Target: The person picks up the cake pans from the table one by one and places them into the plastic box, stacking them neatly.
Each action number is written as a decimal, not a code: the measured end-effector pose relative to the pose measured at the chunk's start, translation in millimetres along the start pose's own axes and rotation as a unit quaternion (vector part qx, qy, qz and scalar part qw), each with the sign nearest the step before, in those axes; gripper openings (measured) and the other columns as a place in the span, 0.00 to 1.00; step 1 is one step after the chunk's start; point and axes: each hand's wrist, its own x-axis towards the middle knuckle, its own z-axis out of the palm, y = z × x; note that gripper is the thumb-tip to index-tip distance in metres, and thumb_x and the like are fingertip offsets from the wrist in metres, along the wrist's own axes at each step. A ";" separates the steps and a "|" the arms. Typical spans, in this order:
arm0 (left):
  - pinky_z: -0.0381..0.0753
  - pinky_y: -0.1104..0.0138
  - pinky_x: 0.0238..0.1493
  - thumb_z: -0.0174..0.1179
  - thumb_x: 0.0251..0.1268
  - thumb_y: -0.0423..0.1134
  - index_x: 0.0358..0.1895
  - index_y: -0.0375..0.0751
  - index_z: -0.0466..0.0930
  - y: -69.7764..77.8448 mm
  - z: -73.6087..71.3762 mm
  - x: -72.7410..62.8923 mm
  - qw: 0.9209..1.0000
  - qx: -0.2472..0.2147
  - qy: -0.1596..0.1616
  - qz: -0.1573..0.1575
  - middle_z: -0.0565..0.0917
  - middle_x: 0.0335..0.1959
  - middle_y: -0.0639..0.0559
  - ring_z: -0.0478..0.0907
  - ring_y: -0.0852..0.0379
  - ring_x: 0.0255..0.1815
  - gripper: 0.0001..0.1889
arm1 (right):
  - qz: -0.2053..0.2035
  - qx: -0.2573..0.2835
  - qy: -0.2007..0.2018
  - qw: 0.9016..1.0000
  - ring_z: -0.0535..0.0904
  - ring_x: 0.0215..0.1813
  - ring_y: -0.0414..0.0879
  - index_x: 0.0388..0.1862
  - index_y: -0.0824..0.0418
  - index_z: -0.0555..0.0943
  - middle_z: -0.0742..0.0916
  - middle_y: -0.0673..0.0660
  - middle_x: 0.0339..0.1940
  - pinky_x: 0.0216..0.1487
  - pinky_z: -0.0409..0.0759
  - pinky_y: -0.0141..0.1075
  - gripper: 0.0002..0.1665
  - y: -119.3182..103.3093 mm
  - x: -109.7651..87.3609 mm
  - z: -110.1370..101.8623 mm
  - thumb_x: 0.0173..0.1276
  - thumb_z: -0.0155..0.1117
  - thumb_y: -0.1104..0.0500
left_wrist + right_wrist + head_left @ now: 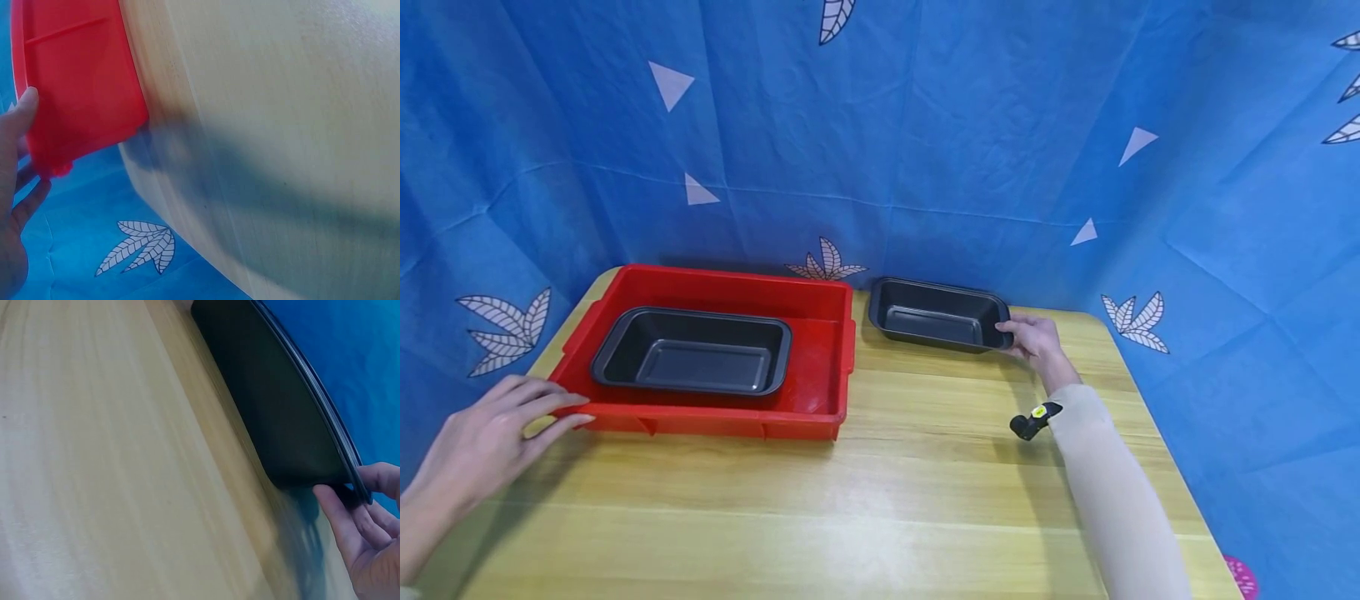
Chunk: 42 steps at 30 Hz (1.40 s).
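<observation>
My left hand [493, 437] grips the near left corner of a shallow red plastic tray [700, 419]; in the left wrist view the thumb [26, 111] lies against its rim. Inside the tray sits a dark loaf pan [696, 360], which holds nothing. A second dark loaf pan [936, 310] stands on the table to the right of the tray, near the back edge. At its right end my right hand [1033, 337] pinches the rim. The right wrist view shows the thumb on top of that pan's rim [337, 444] and fingers beneath it.
The wooden table [925, 467] has rounded back corners. A blue cloth [985, 108] with leaf and triangle prints hangs behind and beside it. A small black device [1033, 421] is strapped at the right wrist, by the pale sleeve [1120, 500].
</observation>
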 end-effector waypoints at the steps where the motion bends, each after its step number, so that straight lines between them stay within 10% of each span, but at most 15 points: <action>1: 0.88 0.45 0.31 0.24 0.61 0.80 0.38 0.37 0.92 0.0 -0.2 0.0 1.000 -0.001 -0.001 0.000 0.88 0.37 0.36 0.77 0.42 0.40 0.55 | 0.001 0.003 0.000 1.000 0.89 0.26 0.36 0.82 0.68 0.63 0.86 0.49 0.31 0.34 0.91 0.30 0.41 0.5 -1.1 -0.2 0.74 0.66 0.66; 8: 0.88 0.48 0.29 0.32 0.57 0.77 0.39 0.38 0.92 -1.0 -0.7 -0.1 1.000 -0.003 -0.009 -0.001 0.88 0.38 0.37 0.77 0.43 0.40 0.49 | -0.004 0.028 0.009 1.000 0.84 0.22 0.36 0.79 0.70 0.67 0.87 0.46 0.24 0.25 0.86 0.28 0.38 4.7 -9.3 3.4 0.73 0.67 0.67; 15: 0.89 0.47 0.30 0.85 0.37 0.43 0.41 0.38 0.92 -0.7 -0.8 0.9 1.000 0.000 -0.022 -0.007 0.87 0.39 0.35 0.77 0.41 0.41 0.23 | -0.007 0.042 0.036 0.998 0.89 0.28 0.39 0.79 0.70 0.67 0.87 0.47 0.26 0.32 0.91 0.32 0.39 7.0 -18.0 9.8 0.71 0.68 0.67; 25: 0.89 0.47 0.30 0.86 0.35 0.38 0.41 0.37 0.91 1.1 -0.6 1.5 1.000 -0.001 -0.024 -0.009 0.87 0.39 0.35 0.77 0.41 0.41 0.24 | -0.003 0.057 0.059 0.997 0.88 0.26 0.36 0.77 0.68 0.70 0.84 0.44 0.26 0.30 0.90 0.30 0.37 10.9 -23.7 12.6 0.70 0.68 0.67; 35: 0.89 0.46 0.32 0.74 0.51 0.59 0.41 0.39 0.92 0.8 -1.0 -0.4 1.000 -0.004 -0.014 -0.005 0.88 0.40 0.36 0.77 0.41 0.43 0.26 | -0.002 0.074 0.050 0.996 0.88 0.31 0.37 0.79 0.66 0.68 0.85 0.47 0.35 0.33 0.90 0.31 0.39 13.9 -32.5 7.7 0.70 0.68 0.66; 42: 0.89 0.45 0.32 0.86 0.37 0.41 0.41 0.38 0.92 3.0 -0.8 -0.3 1.000 -0.004 -0.015 -0.008 0.88 0.40 0.35 0.77 0.40 0.43 0.23 | -0.009 0.107 0.049 0.993 0.88 0.26 0.37 0.76 0.67 0.70 0.89 0.46 0.28 0.29 0.89 0.30 0.37 12.6 -45.9 4.7 0.70 0.69 0.67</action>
